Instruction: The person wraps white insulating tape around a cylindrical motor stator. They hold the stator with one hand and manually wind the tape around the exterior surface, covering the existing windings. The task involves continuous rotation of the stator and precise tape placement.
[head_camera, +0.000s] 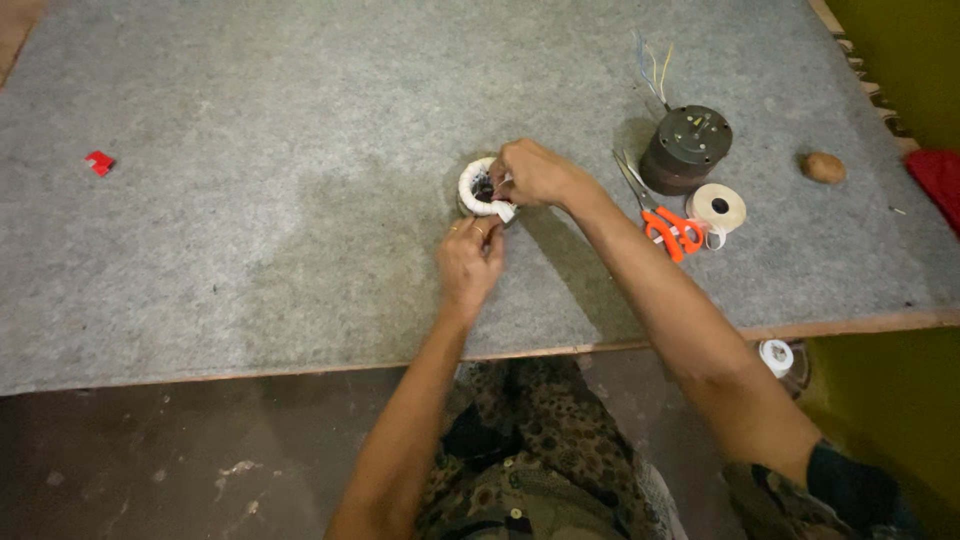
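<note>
Head view: the grey felt counter fills the frame. Your right hand grips the white-taped ring coil at counter centre; your left hand, just below, pinches the loose tape end. To the right: dark motor, tape roll, orange scissors, brown lump. Far left: red scrap.

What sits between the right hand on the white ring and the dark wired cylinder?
Head view: only the tips of the orange-handled scissors and bare grey felt between the right hand and dark cylinder.
</note>
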